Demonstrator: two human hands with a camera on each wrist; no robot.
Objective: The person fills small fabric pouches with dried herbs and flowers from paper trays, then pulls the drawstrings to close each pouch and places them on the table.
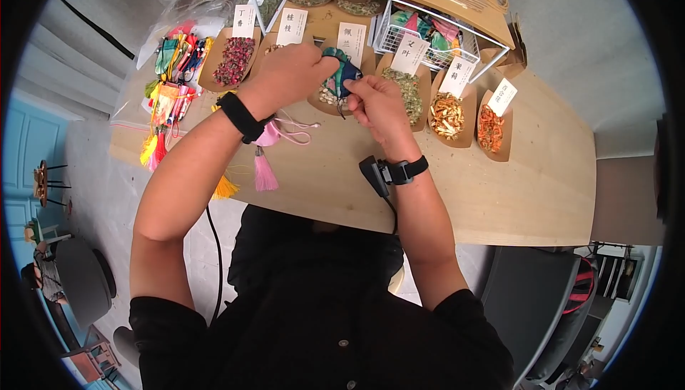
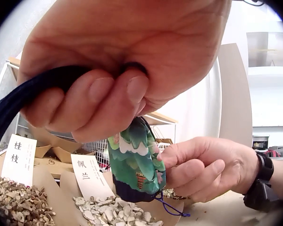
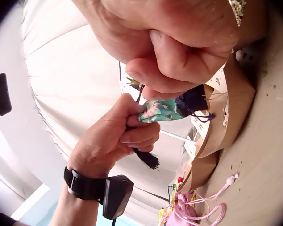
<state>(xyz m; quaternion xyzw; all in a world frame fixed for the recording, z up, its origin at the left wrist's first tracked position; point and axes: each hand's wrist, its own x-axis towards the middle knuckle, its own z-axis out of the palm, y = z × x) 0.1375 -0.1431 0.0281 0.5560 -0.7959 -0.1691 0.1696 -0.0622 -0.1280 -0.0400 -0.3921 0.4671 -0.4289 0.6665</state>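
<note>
My left hand (image 1: 292, 74) is curled round a dark blue tassel (image 2: 35, 84). From it, a small green drawstring pouch (image 2: 137, 162) with a leafy printed pattern hangs over a tray of pale sliced herbs (image 2: 115, 212). The pouch's dark blue gathered end points down, and a thin blue cord (image 2: 172, 209) trails from it. My right hand (image 1: 382, 108) pinches the pouch's side near that end, thumb against the fabric. In the right wrist view the tassel's black strands (image 3: 146, 159) stick out below the left fist.
Paper trays with name cards line the table (image 1: 464, 197), holding rosebuds (image 1: 234, 62), green leaves (image 1: 408, 94), yellow blossoms (image 1: 447, 115) and orange petals (image 1: 490, 129). A pink pouch (image 3: 181, 209) lies near the left forearm. Colourful tasselled pouches (image 1: 178, 69) are at left; a white wire basket (image 1: 464, 51) stands behind.
</note>
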